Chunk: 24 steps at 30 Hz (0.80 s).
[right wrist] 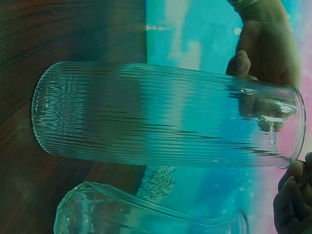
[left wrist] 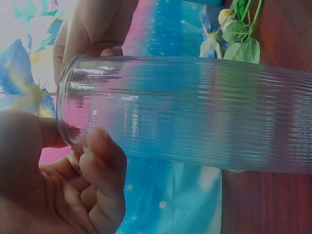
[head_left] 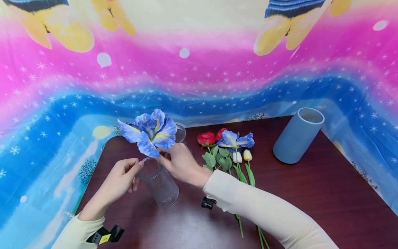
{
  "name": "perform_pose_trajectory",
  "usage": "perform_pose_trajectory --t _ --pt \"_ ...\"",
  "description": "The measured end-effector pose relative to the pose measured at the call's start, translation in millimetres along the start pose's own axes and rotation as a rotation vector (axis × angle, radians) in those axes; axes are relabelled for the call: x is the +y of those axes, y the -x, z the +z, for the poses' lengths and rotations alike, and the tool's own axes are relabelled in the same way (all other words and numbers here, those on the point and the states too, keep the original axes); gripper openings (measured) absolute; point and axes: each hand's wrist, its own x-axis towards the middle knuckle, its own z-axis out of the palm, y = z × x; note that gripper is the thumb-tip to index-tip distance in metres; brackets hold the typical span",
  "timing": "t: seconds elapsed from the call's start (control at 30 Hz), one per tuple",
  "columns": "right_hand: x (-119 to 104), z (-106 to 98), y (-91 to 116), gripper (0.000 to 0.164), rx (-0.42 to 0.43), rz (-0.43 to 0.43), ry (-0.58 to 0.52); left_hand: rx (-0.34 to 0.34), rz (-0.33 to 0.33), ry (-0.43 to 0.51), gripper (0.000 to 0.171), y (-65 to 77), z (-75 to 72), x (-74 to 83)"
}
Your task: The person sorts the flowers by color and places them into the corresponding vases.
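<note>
A clear ribbed glass vase (head_left: 163, 190) stands upright on the dark table. My left hand (head_left: 119, 180) pinches its rim between thumb and fingers; the left wrist view shows this left hand (left wrist: 63, 175) at the mouth. Across the opening, my right hand (head_left: 181, 162) grips an artificial blue iris (head_left: 152, 133) just under its bloom. The bloom, with yellow streaks, sits above the vase mouth, and its stem is mostly hidden. In the right wrist view, the right hand's fingers (right wrist: 292, 190) are beside the ribbed vase's rim.
Behind the right hand stands a second clear glass vase (right wrist: 146, 212). Red roses (head_left: 206, 138), another blue iris (head_left: 234, 140) and white tulips (head_left: 237, 157) lie mid-table, stems running under the right sleeve. A blue-grey vase (head_left: 298, 136) stands at the back right. A printed cloth (head_left: 199, 79) hangs behind.
</note>
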Motion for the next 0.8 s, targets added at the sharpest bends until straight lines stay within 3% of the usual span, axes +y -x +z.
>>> perform_pose_trajectory --t 0.4,0.63,0.8 --pt "3.6 7.2 1.4 0.016 -0.026 0.068 0.025 0.017 0.0 0.006 0.043 -0.1 0.7 -1.0" --pt "1.5 6.2 0.1 0.014 -0.021 0.166 -0.041 0.02 -0.001 0.015 0.042 -0.7 0.6 0.0" --pt "2.6 4.4 0.0 0.026 -0.049 0.202 -0.042 0.022 -0.004 0.02 0.042 -1.7 1.3 -0.2"
